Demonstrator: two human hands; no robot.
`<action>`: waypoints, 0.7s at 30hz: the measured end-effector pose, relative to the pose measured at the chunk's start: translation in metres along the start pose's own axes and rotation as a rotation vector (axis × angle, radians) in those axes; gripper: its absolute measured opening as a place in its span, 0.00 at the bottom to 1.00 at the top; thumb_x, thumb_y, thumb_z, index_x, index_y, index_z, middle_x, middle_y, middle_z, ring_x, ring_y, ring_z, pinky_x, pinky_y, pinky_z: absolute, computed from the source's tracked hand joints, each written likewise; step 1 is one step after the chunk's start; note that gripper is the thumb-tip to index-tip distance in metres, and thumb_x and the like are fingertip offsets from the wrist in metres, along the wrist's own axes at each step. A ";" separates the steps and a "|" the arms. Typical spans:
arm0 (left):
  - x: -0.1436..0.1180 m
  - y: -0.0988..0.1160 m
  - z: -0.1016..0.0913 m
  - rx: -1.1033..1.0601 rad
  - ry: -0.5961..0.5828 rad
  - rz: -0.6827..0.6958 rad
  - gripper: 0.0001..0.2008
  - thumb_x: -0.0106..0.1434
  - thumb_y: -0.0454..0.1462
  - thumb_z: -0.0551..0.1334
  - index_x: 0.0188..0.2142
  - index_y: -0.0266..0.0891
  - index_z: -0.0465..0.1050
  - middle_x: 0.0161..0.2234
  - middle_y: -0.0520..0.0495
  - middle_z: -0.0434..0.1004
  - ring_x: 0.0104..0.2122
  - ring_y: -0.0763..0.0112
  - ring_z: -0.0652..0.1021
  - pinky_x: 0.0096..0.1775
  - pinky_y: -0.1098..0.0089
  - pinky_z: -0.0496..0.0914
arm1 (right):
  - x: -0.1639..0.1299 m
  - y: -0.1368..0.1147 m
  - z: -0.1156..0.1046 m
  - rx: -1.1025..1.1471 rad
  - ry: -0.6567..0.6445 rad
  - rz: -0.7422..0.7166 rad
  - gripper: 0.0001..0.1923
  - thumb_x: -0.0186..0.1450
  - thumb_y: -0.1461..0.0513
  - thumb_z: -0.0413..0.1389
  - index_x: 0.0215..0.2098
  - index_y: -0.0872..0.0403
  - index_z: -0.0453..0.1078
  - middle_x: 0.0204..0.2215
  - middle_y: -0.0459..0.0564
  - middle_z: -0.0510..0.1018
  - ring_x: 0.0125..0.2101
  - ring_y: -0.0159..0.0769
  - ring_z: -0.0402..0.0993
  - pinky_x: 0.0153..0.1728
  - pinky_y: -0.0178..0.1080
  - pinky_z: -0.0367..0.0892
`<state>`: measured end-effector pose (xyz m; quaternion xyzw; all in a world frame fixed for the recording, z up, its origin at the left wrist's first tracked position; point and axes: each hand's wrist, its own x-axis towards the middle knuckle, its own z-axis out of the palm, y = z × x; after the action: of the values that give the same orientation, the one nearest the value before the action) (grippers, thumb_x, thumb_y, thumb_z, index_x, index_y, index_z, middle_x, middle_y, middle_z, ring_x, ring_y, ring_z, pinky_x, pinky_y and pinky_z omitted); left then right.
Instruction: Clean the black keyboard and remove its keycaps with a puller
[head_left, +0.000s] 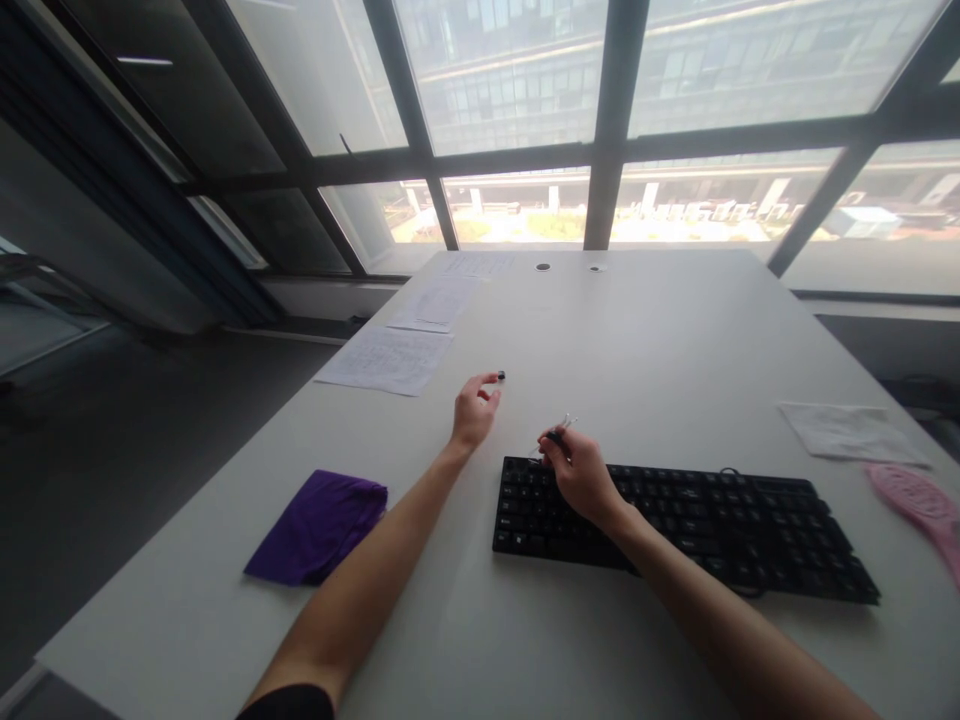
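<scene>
White desk (675, 330) by big windows. Left hand (474, 410) pinches a small black keycap (501, 376) at twelve o'clock; right hand (581, 475) pinches a wire puller (559, 432) over the keyboard (720, 525), poised for prying.

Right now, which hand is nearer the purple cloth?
Left. The left hand is up and to the right of the purple cloth, pinching a small black piece. The right hand is farther right, over the keyboard.

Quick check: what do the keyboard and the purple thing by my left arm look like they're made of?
Keyboard: apparently black plastic, matte, judging by the moulded keys and dull sheen. Purple thing: looks like soft cloth, folded, with creases and limp edges. The exact fabric cannot be told.
</scene>
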<state>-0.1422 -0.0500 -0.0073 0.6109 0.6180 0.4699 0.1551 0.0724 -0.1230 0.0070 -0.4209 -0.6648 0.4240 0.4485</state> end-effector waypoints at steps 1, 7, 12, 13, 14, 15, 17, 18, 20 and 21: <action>-0.013 0.009 -0.004 -0.037 -0.039 0.005 0.14 0.64 0.34 0.61 0.49 0.39 0.76 0.46 0.45 0.80 0.32 0.72 0.75 0.33 0.72 0.71 | 0.000 -0.001 0.000 -0.013 -0.007 -0.005 0.11 0.70 0.57 0.52 0.34 0.53 0.72 0.26 0.47 0.77 0.27 0.37 0.72 0.33 0.38 0.66; -0.078 0.039 -0.016 -0.077 -0.282 0.072 0.10 0.67 0.34 0.57 0.40 0.42 0.78 0.39 0.47 0.82 0.36 0.68 0.78 0.34 0.70 0.71 | 0.002 -0.006 0.000 -0.077 -0.043 -0.050 0.11 0.70 0.59 0.51 0.32 0.53 0.71 0.25 0.46 0.75 0.28 0.36 0.69 0.33 0.37 0.63; -0.084 0.035 -0.012 -0.030 -0.376 0.192 0.10 0.65 0.31 0.58 0.38 0.43 0.78 0.36 0.48 0.81 0.38 0.66 0.78 0.43 0.64 0.72 | 0.004 -0.008 -0.001 -0.074 -0.052 -0.038 0.12 0.69 0.59 0.51 0.30 0.53 0.71 0.23 0.45 0.75 0.27 0.36 0.69 0.32 0.36 0.62; -0.083 0.034 -0.012 -0.033 -0.386 0.195 0.11 0.65 0.30 0.58 0.38 0.43 0.78 0.36 0.48 0.81 0.39 0.66 0.78 0.45 0.64 0.72 | 0.004 -0.008 -0.001 -0.074 -0.057 -0.038 0.12 0.69 0.59 0.51 0.30 0.53 0.71 0.23 0.45 0.74 0.27 0.36 0.68 0.32 0.36 0.62; -0.082 0.034 -0.011 -0.037 -0.396 0.199 0.11 0.64 0.30 0.58 0.38 0.43 0.78 0.36 0.48 0.81 0.39 0.65 0.78 0.45 0.63 0.72 | 0.004 -0.008 -0.001 -0.074 -0.063 -0.039 0.12 0.69 0.59 0.51 0.30 0.53 0.71 0.23 0.45 0.74 0.27 0.35 0.68 0.32 0.36 0.62; -0.081 0.033 -0.011 -0.042 -0.405 0.206 0.11 0.64 0.30 0.58 0.38 0.44 0.78 0.36 0.48 0.80 0.40 0.65 0.78 0.46 0.63 0.72 | 0.004 -0.008 -0.001 -0.076 -0.074 -0.041 0.12 0.70 0.59 0.51 0.30 0.53 0.70 0.23 0.44 0.74 0.27 0.35 0.68 0.32 0.36 0.62; -0.081 0.032 -0.011 -0.054 -0.415 0.229 0.11 0.63 0.29 0.58 0.38 0.43 0.77 0.36 0.48 0.80 0.40 0.65 0.78 0.47 0.63 0.71 | 0.003 -0.007 0.000 -0.093 -0.096 -0.054 0.13 0.70 0.59 0.51 0.29 0.52 0.69 0.24 0.44 0.74 0.27 0.35 0.68 0.32 0.36 0.61; -0.081 0.032 -0.011 -0.059 -0.417 0.247 0.10 0.63 0.29 0.58 0.37 0.43 0.77 0.36 0.48 0.80 0.40 0.65 0.78 0.46 0.64 0.71 | 0.002 -0.006 0.001 -0.106 -0.106 -0.069 0.13 0.70 0.59 0.51 0.29 0.52 0.69 0.25 0.45 0.74 0.28 0.36 0.68 0.32 0.36 0.62; -0.082 0.032 -0.012 -0.065 -0.423 0.290 0.09 0.63 0.30 0.58 0.35 0.42 0.76 0.34 0.48 0.79 0.39 0.65 0.77 0.46 0.64 0.71 | -0.001 -0.005 0.003 -0.128 -0.127 -0.114 0.13 0.71 0.59 0.50 0.29 0.52 0.68 0.28 0.47 0.75 0.30 0.37 0.69 0.35 0.37 0.63; -0.083 0.032 -0.013 -0.067 -0.428 0.310 0.09 0.64 0.30 0.58 0.34 0.42 0.76 0.33 0.48 0.78 0.38 0.65 0.76 0.45 0.65 0.71 | -0.003 -0.004 0.004 -0.135 -0.139 -0.139 0.13 0.71 0.59 0.50 0.30 0.52 0.68 0.29 0.48 0.75 0.31 0.37 0.69 0.36 0.37 0.63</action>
<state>-0.1159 -0.1359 -0.0078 0.7784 0.4541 0.3683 0.2285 0.0687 -0.1272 0.0092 -0.3727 -0.7490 0.3741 0.4002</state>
